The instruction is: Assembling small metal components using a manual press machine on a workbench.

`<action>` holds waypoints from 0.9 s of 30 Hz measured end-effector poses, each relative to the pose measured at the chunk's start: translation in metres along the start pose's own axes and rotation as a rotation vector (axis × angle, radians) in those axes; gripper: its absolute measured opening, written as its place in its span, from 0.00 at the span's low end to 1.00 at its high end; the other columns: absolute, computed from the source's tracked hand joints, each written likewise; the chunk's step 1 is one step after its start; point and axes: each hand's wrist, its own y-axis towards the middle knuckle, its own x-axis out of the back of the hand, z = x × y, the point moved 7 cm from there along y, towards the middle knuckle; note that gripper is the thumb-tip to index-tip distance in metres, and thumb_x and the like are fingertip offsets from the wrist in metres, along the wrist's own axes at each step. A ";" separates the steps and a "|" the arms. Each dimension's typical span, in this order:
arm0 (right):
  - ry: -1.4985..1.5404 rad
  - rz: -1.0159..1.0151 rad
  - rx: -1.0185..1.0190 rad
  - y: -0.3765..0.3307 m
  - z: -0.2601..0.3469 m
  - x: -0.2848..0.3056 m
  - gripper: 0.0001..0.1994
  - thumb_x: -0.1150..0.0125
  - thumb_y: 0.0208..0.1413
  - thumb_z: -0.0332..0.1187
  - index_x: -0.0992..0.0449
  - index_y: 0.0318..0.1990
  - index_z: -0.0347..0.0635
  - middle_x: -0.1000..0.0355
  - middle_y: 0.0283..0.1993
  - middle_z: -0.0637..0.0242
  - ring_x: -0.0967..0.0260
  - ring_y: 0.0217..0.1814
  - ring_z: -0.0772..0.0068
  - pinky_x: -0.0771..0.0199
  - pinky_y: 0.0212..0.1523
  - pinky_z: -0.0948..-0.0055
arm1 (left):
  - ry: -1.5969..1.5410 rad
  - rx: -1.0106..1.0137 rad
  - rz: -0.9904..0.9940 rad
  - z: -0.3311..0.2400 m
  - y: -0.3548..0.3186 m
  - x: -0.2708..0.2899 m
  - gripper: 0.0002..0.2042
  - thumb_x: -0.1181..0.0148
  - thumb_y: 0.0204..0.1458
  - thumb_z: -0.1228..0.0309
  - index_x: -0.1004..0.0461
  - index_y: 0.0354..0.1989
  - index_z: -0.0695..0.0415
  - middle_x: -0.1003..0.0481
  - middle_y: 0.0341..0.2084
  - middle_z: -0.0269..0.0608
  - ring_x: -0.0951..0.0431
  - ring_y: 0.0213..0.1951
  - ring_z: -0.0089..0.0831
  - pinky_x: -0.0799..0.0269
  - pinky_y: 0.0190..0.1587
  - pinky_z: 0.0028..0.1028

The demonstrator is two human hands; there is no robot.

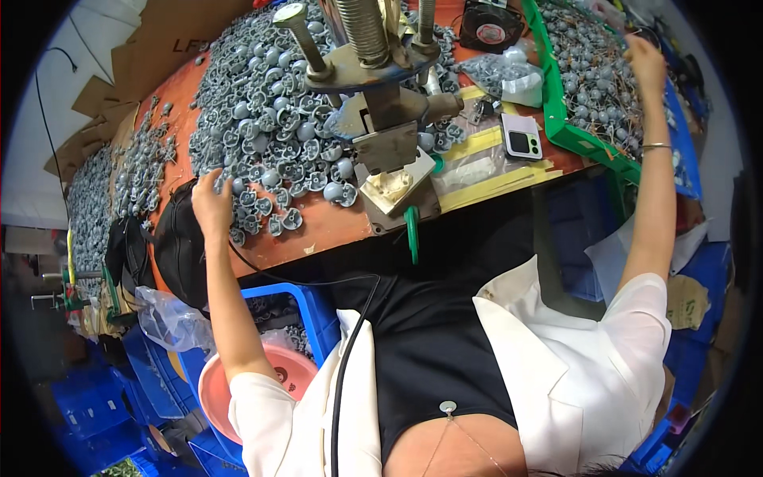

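Observation:
At the left, my left hand point(212, 205) is at the near left edge of a big heap of grey plastic half-round caps point(262, 119). Its fingers are bent together, and what they hold, if anything, is too small to tell. My right hand point(645, 65) is stretched far out to the right, over the far side of a green tray point(556, 119) full of grey round parts with thin copper-coloured pins or wires point(596, 87). Those fingers are also curled together, their contents hidden. Between the hands stands a metal press point(385, 119) with a pale block fixture point(393, 189) beneath its head.
On the orange table point(310, 242) lie a phone point(521, 137), a clear bag of parts point(509, 78) and a small black fan point(490, 28). A green handle point(412, 234) juts from the press toward me. A pink basin point(218, 397) and blue crate point(306, 302) stand below left; a black bag point(181, 246) hangs at the edge.

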 end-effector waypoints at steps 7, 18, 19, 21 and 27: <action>0.599 -0.125 0.155 -0.023 0.113 0.073 0.16 0.54 0.64 0.37 0.27 0.53 0.40 0.24 0.40 0.67 0.36 0.29 0.87 0.33 0.33 0.83 | 0.039 0.006 0.140 -0.021 -0.003 -0.043 0.21 0.38 0.43 0.76 0.29 0.49 0.55 0.27 0.40 0.50 0.26 0.43 0.49 0.30 0.44 0.39; 1.811 0.819 0.160 -0.171 0.201 0.056 0.28 0.49 0.58 0.38 0.41 0.61 0.27 0.36 0.57 0.44 0.33 0.56 0.58 0.29 0.46 0.70 | -0.793 0.269 -0.032 -0.025 -0.007 -0.035 0.15 0.39 0.51 0.74 0.26 0.48 0.61 0.24 0.35 0.40 0.24 0.34 0.24 0.28 0.34 0.22; 1.824 0.850 0.202 -0.187 0.203 0.043 0.27 0.45 0.57 0.38 0.38 0.58 0.26 0.32 0.53 0.43 0.28 0.49 0.57 0.26 0.41 0.69 | -1.208 0.436 -0.044 -0.025 -0.019 -0.040 0.15 0.40 0.52 0.74 0.27 0.48 0.63 0.24 0.35 0.39 0.24 0.34 0.23 0.28 0.35 0.21; 1.601 0.846 0.141 -0.220 0.222 0.033 0.15 0.41 0.55 0.35 0.26 0.42 0.30 0.25 0.32 0.48 0.27 0.25 0.61 0.28 0.25 0.71 | -1.568 0.552 0.050 -0.078 -0.033 -0.048 0.12 0.42 0.54 0.71 0.25 0.44 0.63 0.23 0.33 0.37 0.26 0.28 0.21 0.29 0.30 0.18; 1.471 0.986 0.007 -0.274 0.268 -0.002 0.18 0.45 0.58 0.38 0.24 0.32 0.24 0.26 0.23 0.49 0.26 0.20 0.62 0.25 0.22 0.73 | -1.177 0.112 0.135 -0.189 -0.079 -0.060 0.11 0.31 0.42 0.75 0.26 0.34 0.60 0.27 0.29 0.34 0.32 0.26 0.19 0.35 0.29 0.20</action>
